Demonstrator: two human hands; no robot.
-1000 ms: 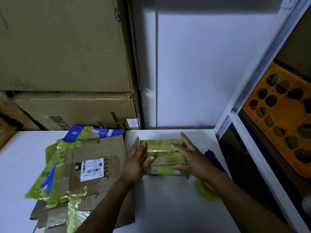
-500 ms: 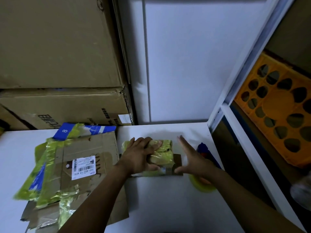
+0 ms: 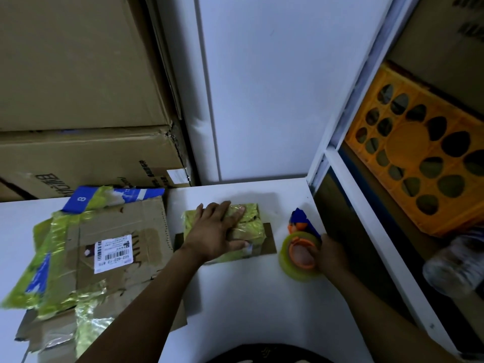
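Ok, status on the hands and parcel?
Left hand flat on parcel. Right hand grips tape roll, beside parcel, not touching. Flat cardboard lies left, out of the way.

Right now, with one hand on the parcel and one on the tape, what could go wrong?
1. The left hand only presses flat on the parcel, so it may slide when tape is pulled.
2. The right hand grips the tape near the table edge; it could fall off.

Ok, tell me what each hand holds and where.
Right hand grips the tape dispenser by the roll's right edge. Left hand holds nothing, lying flat on the parcel.
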